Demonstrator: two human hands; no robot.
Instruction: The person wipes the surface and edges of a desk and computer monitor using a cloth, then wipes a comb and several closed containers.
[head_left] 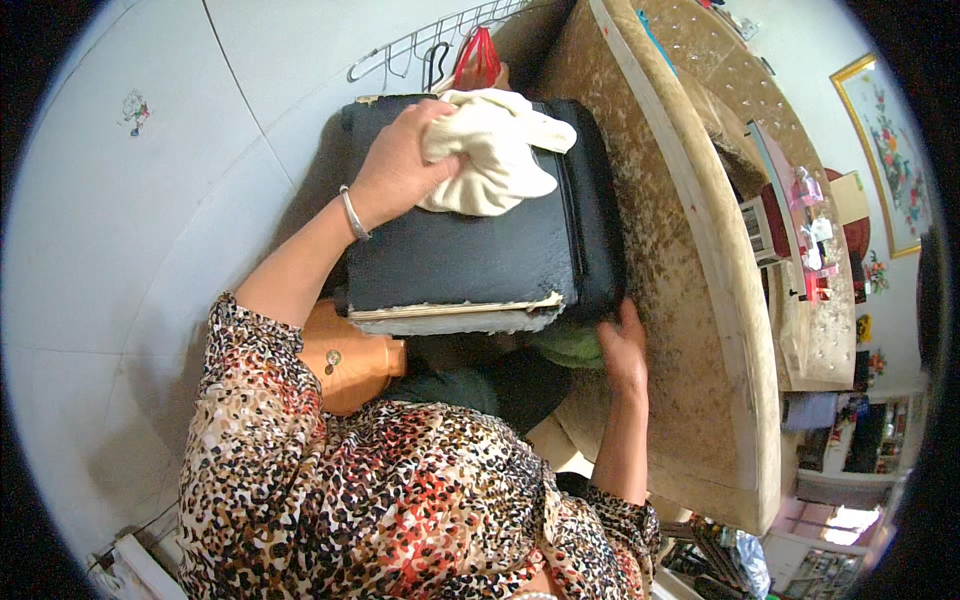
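My left hand [405, 165] is closed on a bunched cream-white cloth [490, 150]. The cloth lies on the flat top of a black box-like piece [460, 255], whose near edge is worn and peeling, baring a pale layer. Along the right side of that top runs a raised black, rounded part [597, 210]. Down at the near right corner, my right hand [625, 350] rests against the black piece, thumb apart from the fingers and no object seen in it. Some fingertips are hidden by the corner. Beside it shows a bit of green fabric [572, 345].
A brown plush sofa [690, 250] stands close on the right. On the left is a pale tiled surface [150, 220]. A wire rack [420, 50] with a red plastic bag [478, 60] hangs beyond the black piece. An orange-brown wooden piece [345, 355] sits under its near left corner.
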